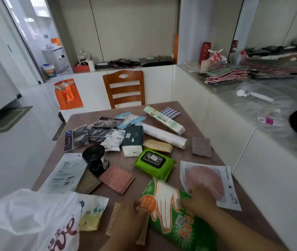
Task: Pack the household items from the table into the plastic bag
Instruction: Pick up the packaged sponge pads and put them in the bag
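Two bare forearms are seen, entering from about 6 o'clock. No sleeves, watch or rings can be made out on the left hand (137, 213) or the right hand (201, 199). Both are blurred, so finer detail cannot be told.

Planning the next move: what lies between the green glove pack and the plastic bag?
A tan sponge cloth and a white printed pouch lie flat on the table between the green glove pack and the plastic bag; nothing tall.

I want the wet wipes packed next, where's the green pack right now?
Head view: the wipes pack lies mid-table, right of centre, just beyond the glove packet, with the yellow sponge behind it.
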